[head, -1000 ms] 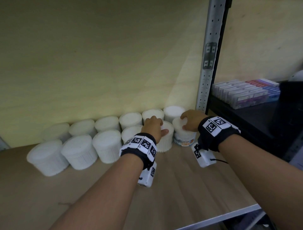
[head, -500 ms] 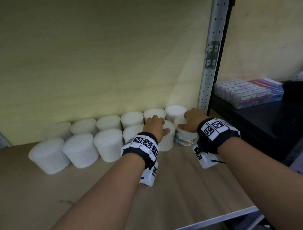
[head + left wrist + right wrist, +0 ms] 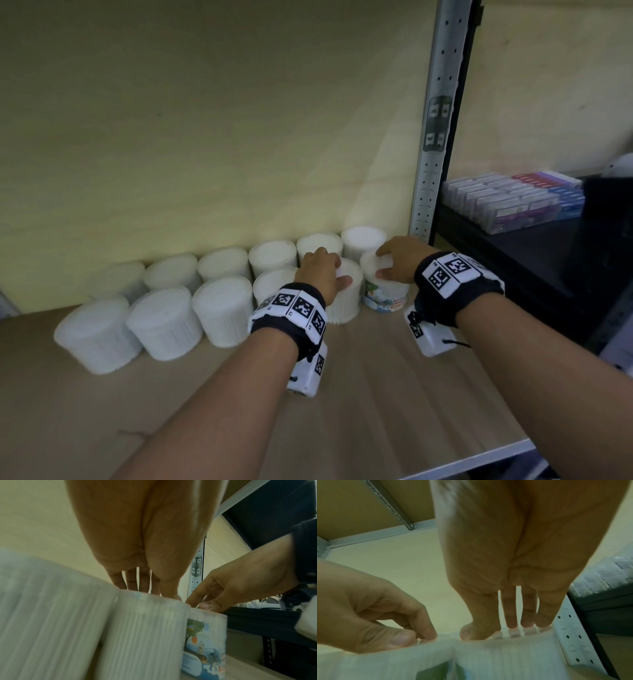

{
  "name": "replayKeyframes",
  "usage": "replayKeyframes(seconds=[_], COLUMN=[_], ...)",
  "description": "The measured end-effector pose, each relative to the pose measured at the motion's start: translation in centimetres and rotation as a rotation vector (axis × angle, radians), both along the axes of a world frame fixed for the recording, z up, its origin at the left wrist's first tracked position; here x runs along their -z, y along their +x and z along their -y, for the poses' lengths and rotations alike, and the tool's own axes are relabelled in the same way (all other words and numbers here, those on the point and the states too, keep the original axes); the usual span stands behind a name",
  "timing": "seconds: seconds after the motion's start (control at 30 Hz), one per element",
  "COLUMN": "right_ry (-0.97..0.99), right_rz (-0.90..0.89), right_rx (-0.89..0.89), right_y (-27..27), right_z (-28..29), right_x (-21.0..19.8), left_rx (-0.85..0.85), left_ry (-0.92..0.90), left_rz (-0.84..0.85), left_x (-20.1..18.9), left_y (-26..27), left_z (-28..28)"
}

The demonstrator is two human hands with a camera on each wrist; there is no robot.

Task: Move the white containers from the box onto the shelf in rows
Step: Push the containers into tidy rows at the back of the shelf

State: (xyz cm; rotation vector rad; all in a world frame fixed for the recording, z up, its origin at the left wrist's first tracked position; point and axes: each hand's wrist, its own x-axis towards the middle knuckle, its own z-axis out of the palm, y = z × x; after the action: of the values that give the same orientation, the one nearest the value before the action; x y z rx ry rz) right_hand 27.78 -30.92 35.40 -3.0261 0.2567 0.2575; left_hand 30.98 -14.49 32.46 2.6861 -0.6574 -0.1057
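Two rows of white ribbed containers (image 3: 222, 308) stand on the wooden shelf (image 3: 376, 411) against its back wall. My left hand (image 3: 330, 270) reaches down from above onto a front-row white container (image 3: 346, 305), fingertips and thumb curled over its lid rim; this container (image 3: 145, 635) fills the left wrist view. My right hand (image 3: 383, 263) claws over the lid of the rightmost front-row container (image 3: 387, 298), which carries a colourful label (image 3: 204, 642). Its fingertips (image 3: 513, 626) and thumb sit on the lid. The box is out of view.
A perforated metal post (image 3: 435, 137) rises just right of the containers. Beyond it, a dark shelf holds a row of small packaged boxes (image 3: 513, 202). Bare wood lies between the front row and the shelf's front edge (image 3: 479, 459).
Both hands stay on the same two containers. Only the view has shifted slightly.
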Motion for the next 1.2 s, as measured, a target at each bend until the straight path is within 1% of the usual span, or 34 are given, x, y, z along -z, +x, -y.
replayKeyframes(seconds=[0.13, 0.3, 0.53, 0.6, 0.7, 0.77, 0.87, 0.93, 1.03, 1.2], right_ry=[0.005, -0.034, -0.061, -0.06, -0.065, -0.074, -0.077, -0.069, -0.058, -0.048], right_rz=[0.019, 0.013, 0.013, 0.016, 0.023, 0.028, 0.027, 0.027, 0.038, 0.042], right_rx=[-0.003, -0.023, -0.032, -0.028, -0.03, -0.031, -0.035, -0.034, -0.033, -0.033], right_y=[-0.1, -0.1, -0.1, -0.2, -0.2, -0.1, -0.1, -0.1, 0.0, -0.1], right_z=[0.2, 0.0, -0.2, -0.3, -0.3, -0.3, -0.3, -0.2, -0.2, -0.3], right_x=[0.1, -0.1, -0.4, -0.3, -0.3, -0.4, -0.3, -0.2, -0.1, -0.2], left_rx=[0.04, 0.087, 0.152, 0.141, 0.045, -0.017, -0.028, -0.026, -0.014, 0.037], left_ry=[0.031, 0.052, 0.102, 0.055, -0.015, 0.008, 0.14, 0.176, 0.177, 0.146], left_rz=[-0.041, -0.085, -0.105, -0.077, 0.04, 0.061, 0.052, 0.04, 0.037, -0.018], left_x=[-0.7, -1.4, -1.9, -2.0, -2.0, -1.7, -0.9, -0.6, -0.8, -1.4], left_y=[0.2, 0.2, 0.5, 0.6, 0.7, 0.5, 0.3, 0.2, 0.3, 0.5], left_z=[-0.1, -0.1, -0.4, -0.4, -0.2, 0.1, 0.5, 0.6, 0.7, 0.4])
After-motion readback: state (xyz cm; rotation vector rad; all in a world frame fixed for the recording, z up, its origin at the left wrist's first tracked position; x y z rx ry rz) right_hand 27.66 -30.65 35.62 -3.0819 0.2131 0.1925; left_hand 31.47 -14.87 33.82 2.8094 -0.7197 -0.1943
